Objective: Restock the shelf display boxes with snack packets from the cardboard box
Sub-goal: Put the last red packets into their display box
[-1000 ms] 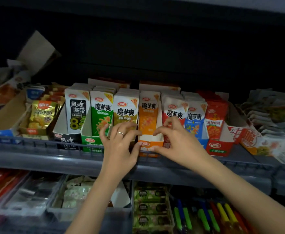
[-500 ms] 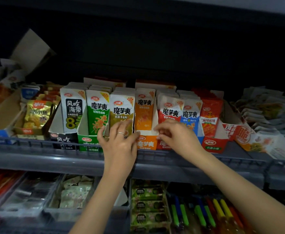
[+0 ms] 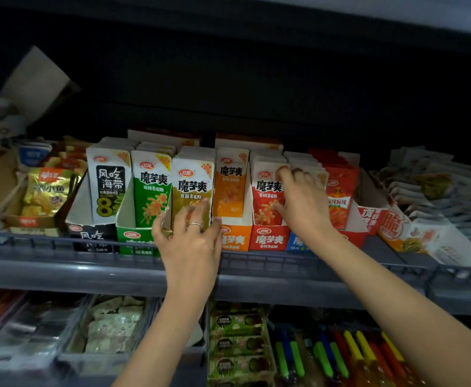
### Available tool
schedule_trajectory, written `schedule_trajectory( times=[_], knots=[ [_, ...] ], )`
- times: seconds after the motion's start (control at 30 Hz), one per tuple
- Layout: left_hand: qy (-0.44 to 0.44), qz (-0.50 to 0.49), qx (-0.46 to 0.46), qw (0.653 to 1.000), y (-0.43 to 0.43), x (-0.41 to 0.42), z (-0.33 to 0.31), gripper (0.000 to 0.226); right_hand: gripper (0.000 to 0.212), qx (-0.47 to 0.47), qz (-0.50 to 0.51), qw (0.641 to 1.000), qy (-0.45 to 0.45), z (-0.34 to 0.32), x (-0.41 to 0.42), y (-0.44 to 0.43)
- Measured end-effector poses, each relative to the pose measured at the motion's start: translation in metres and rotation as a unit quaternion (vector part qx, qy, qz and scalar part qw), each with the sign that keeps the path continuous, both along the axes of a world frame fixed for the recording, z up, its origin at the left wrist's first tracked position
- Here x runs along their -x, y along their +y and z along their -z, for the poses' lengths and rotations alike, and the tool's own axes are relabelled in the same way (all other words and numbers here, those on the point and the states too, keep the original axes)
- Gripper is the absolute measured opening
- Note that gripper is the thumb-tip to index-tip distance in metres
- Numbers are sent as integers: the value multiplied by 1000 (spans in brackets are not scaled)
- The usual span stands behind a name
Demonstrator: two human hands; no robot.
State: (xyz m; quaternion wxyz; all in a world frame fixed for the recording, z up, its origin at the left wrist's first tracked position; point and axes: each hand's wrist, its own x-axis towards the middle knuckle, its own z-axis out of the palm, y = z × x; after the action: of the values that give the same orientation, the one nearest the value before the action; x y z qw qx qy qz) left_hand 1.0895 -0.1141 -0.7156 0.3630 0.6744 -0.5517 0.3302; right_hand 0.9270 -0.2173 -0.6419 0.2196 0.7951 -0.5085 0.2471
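A row of snack display boxes stands on the grey shelf (image 3: 284,263): black (image 3: 95,236), green (image 3: 132,237), orange (image 3: 235,240), red (image 3: 269,239) and blue (image 3: 298,242), each full of upright packets. My left hand (image 3: 189,241), with a ring on it, grips the front of the olive box; its thumb is at the box's left edge and its fingers lie on the front olive packet (image 3: 191,185). Further right, my right hand (image 3: 302,202) reaches over the blue box, fingers curled over the tops of the blue packets (image 3: 304,163), thumb beside the red packets (image 3: 266,191).
Further right are a red-orange packet box (image 3: 340,191) and slanted stacks of pale packets (image 3: 435,191). Gold fish-snack packets (image 3: 47,188) and a raised cardboard flap (image 3: 36,79) are at left. The lower shelf holds trays of packets (image 3: 111,328) and coloured tubes (image 3: 340,356).
My right hand has risen from the box fronts to the tops of the blue packets, further right. My left hand stays at the olive box.
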Motion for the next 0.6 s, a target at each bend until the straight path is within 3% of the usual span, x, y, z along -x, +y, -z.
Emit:
schedule_trajectory(
  times=[0.23,0.43,0.6],
  knots=[
    [-29,11,19,999,-1,-4,2,16,51,-35,-1,999,-20,2,2,-1],
    [-49,34,23,998,2,-7,3,27,25,-39,-65,984,-164,19,21,18],
    [-55,45,24,997,6,-8,3,26,37,-95,-68,988,-99,13,31,19]
  ],
)
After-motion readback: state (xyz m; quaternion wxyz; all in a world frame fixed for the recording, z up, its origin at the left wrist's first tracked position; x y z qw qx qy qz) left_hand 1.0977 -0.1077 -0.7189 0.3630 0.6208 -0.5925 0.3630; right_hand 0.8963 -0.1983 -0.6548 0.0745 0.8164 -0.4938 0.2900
